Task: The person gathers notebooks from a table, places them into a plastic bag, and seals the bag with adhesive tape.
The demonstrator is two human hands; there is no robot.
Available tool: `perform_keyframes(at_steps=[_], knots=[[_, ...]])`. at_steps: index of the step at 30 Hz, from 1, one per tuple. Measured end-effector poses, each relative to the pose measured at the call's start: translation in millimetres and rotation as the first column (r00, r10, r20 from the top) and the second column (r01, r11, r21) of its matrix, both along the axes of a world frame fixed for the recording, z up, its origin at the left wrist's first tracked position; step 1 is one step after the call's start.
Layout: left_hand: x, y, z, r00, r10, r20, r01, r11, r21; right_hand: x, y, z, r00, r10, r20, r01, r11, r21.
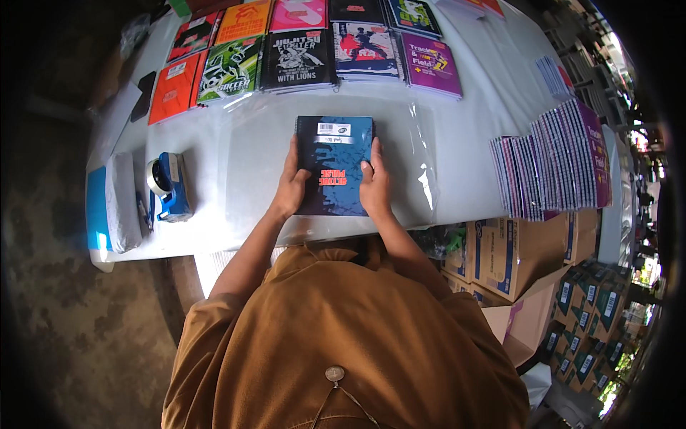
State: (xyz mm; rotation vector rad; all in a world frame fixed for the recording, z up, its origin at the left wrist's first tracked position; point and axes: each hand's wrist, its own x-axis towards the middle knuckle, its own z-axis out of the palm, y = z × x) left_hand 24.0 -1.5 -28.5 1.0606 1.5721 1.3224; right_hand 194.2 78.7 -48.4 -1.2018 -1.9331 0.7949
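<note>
Between my two hands is a dark blue spiral notebook (333, 154) with red lettering and a white label; its lettering looks upside down from here. My left hand (290, 184) grips its left edge, thumb on the cover. On the opposite edge, my right hand (376, 182) holds it the same way. A clear plastic sheet (421, 161) spreads on the table around the notebook. How many notebooks lie in my hands, one or a thin stack, I cannot tell.
Rows of colourful notebooks (299, 58) lie along the far side of the white table (471, 107). A blue tape dispenser (171, 187) stands at left beside a white wrapped pack (124, 204). Stacked purple notebooks (550, 161) fill the right edge; cardboard boxes (511, 254) sit below.
</note>
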Motion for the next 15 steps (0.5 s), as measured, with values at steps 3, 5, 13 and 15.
perform_keyframes(at_steps=[3,5,13,15], knots=[[-3,-2,-4,0.999,0.022,-0.031,-0.022,1.0,-0.015,-4,-5,16,0.981,0.038,-0.192,-0.063,0.99,-0.127],[-4,-2,-2,0.999,0.023,-0.028,-0.024,1.0,-0.016,-8,-11,41,0.985,0.051,-0.165,-0.1,0.947,-0.306],[-13,-12,1,1.0,0.011,-0.025,-0.012,1.0,-0.024,36,22,8,0.976,-0.196,-0.096,0.193,0.98,-0.041],[-40,-31,-16,0.804,0.254,-0.538,-0.318,0.948,-0.028,72,37,-3,0.71,-0.527,0.467,0.464,0.849,0.252]])
